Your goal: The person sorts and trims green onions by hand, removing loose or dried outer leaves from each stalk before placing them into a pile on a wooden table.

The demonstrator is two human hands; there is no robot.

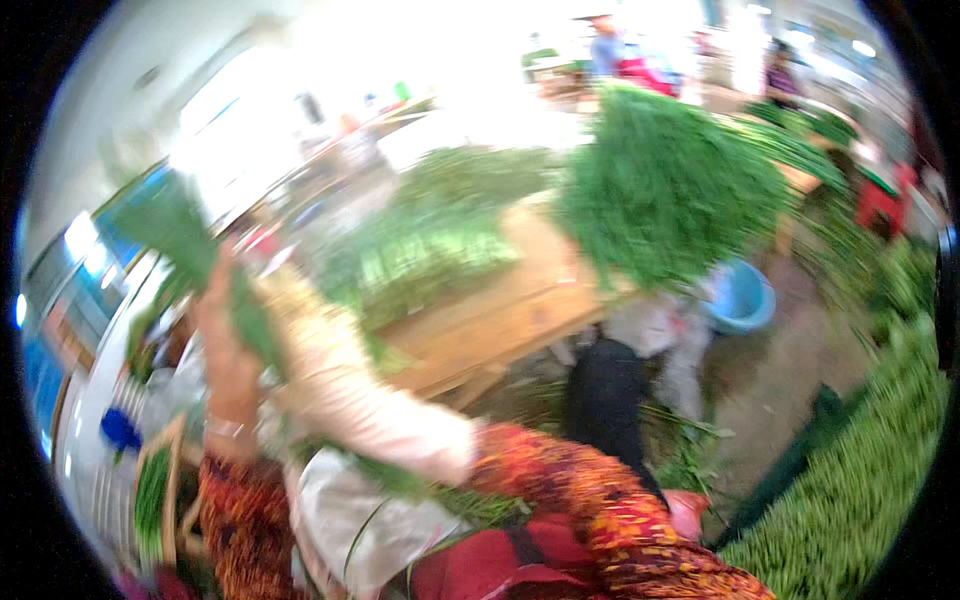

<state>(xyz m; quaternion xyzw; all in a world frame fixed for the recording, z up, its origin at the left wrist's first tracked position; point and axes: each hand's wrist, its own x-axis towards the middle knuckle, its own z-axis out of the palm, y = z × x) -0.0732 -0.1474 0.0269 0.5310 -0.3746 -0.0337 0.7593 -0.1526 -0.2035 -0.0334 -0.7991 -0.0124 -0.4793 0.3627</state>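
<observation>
My left hand (pixel 225 330), bare and blurred, is shut on a bunch of long green leafy stalks (pixel 176 225) at the left of the view. The bunch sticks up above the hand, and some leaves hang along its right side. My right arm, in a pale sleeve cover over a patterned sleeve, reaches to the same place; my right hand (pixel 274 274) is blurred beside the bunch, and its fingers cannot be made out. Right of the arm, rows of green bundles (pixel 435 259) lie on a wooden table (pixel 480 322).
A large green heap (pixel 675 180) overhangs the table's right end. Below it stands a blue plastic basin (pixel 742 296). More greens (pixel 855 480) are piled at the lower right. A wooden crate (pixel 176 487) holds greens at the lower left. People (pixel 781 75) are in the background.
</observation>
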